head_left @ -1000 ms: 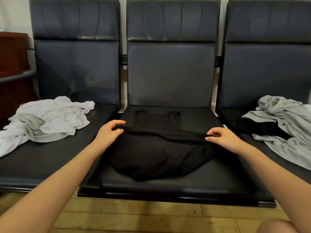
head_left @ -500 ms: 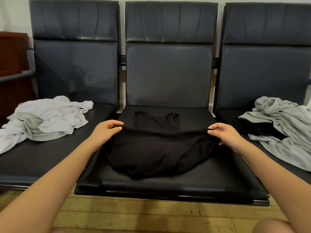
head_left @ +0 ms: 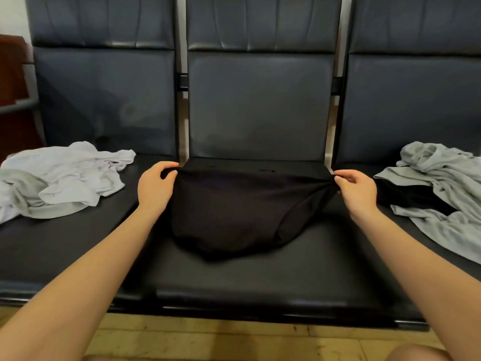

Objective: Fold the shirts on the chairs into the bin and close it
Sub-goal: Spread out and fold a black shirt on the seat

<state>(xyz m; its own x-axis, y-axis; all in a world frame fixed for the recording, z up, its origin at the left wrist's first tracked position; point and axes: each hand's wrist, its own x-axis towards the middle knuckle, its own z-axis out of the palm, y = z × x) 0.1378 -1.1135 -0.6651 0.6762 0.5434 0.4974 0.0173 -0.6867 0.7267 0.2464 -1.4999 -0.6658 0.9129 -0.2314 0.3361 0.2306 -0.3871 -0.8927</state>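
Note:
A black shirt [head_left: 234, 212] lies on the middle chair seat [head_left: 260, 277], folded over with its fold line stretched taut near the seat's back. My left hand [head_left: 154, 187] pinches the fold's left end and my right hand [head_left: 358, 190] pinches its right end. The shirt's lower part bunches toward the seat's front. Its straps are hidden under the fold. A crumpled pile of white and pale grey shirts [head_left: 59, 181] lies on the left chair. A grey shirt [head_left: 442, 191] lies spread over the right chair with a black garment [head_left: 413, 196] under it. The bin is out of view.
Three dark padded chairs stand joined in a row with upright backs [head_left: 260, 105]. A reddish wooden piece of furniture [head_left: 13, 82] stands at the far left. Pale wooden floor [head_left: 221, 340] runs below the seats' front edge.
Both hands have carried the black shirt's folded edge away from me toward the seat's back, covering the straps, and pulled it wider. The camera has moved closer.

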